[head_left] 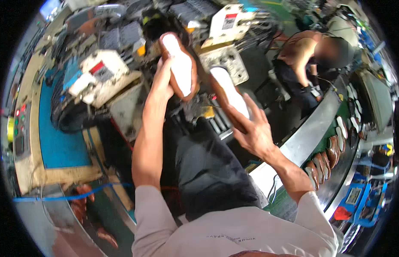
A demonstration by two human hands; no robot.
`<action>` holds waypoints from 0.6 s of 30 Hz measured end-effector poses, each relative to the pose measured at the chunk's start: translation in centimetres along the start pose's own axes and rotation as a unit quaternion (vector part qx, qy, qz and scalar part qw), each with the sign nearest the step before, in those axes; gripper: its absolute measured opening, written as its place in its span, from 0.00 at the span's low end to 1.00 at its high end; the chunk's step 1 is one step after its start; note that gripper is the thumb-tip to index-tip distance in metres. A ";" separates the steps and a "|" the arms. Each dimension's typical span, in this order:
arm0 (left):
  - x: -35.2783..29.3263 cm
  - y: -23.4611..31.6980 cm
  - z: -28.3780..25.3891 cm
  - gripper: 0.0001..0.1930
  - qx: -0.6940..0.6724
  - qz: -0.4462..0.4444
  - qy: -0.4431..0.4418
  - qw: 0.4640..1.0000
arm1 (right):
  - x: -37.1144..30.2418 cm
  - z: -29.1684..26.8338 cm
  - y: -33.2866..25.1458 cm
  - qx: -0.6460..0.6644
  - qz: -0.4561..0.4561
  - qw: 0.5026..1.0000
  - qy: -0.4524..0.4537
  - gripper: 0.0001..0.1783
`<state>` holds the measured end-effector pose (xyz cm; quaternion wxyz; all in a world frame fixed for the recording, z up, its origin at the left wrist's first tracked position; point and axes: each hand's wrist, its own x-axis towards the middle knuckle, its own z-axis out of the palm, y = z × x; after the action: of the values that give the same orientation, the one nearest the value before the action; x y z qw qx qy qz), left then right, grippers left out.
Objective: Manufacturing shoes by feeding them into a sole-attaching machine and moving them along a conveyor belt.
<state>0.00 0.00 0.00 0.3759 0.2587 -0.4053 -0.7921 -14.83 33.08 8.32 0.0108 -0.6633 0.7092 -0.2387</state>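
Note:
A brown shoe upper [179, 64] with a white underside turned up is in my left hand [164, 81]. My fingers close round its left side, and it is in front of the machine's middle. My right hand [258, 133] grips the lower end of a second brown shoe upper [229, 95], also white side up and tilted toward the upper left. The two shoe uppers are apart from each other. Parts of my fingers are hidden beneath them, and the picture is slightly blurred there.
Machine heads with cream-coloured plates [106, 73] [227, 25] flank the work spot. On the right, a metal-edged conveyor [300, 143] carries several brown shoes [332, 152]. Another person [302, 55] bends beyond it. A control panel [22, 128] stands at far left.

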 end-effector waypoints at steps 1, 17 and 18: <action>-0.5 0.2 -0.8 0.45 0.003 0.019 -0.008 1.000 | 0.4 -0.8 0.4 -0.009 -0.003 1.000 0.014 0.43; -30.8 -2.5 -3.1 0.46 -0.124 0.031 0.165 0.978 | 15.7 9.6 -2.4 -0.009 -0.020 0.993 0.112 0.45; -31.5 -3.4 -3.5 0.47 -0.152 0.002 0.207 0.966 | 15.2 10.0 -2.2 -0.009 -0.019 0.994 0.111 0.45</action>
<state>19.51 25.11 -1.44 0.4882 0.3566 -0.1942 -0.7725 -11.26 15.42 4.88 -0.0784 -0.6462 0.6954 -0.3046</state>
